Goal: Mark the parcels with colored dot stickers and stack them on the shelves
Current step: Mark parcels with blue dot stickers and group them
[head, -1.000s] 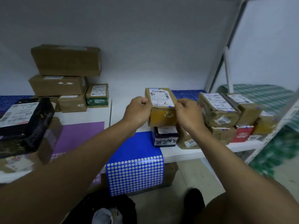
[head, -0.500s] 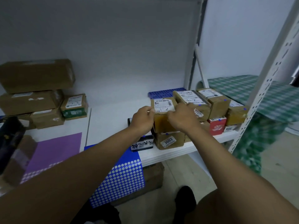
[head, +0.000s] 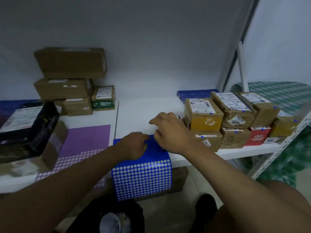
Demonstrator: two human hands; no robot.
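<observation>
Blue sheet (head: 143, 179) of dot stickers hangs over the shelf (head: 143, 113) edge at six o'clock, its lower half curling down with rows of pale dots. Beside it at nine o'clock lies a purple sheet (head: 80, 145), flat on the shelf, dots along its near part. The left hand (head: 134, 145) rests on the top of the blue sheet with fingers curled under; whether it pinches a sticker cannot be told. The right hand (head: 170, 132) hovers just beside it at three o'clock, over the sheet's far corner, fingers loosely bent and spread, holding nothing that shows.

At three o'clock from the right hand stand the marked parcels in two layers. A yellow-fronted parcel (head: 203, 115) sits on top nearest the hand, a small blue dot at the near corner of its label. To its right are two more brown parcels (head: 234, 110), each with a blue dot, and below them a red parcel (head: 258, 136), also dotted.

At nine o'clock, a black parcel (head: 28, 128) lies tilted on brown boxes at the shelf's left end. Farther off, at eleven o'clock against the wall, a stack (head: 67, 78) of brown boxes rises three high, with a small green-banded box (head: 103, 98) touching its right side.
</observation>
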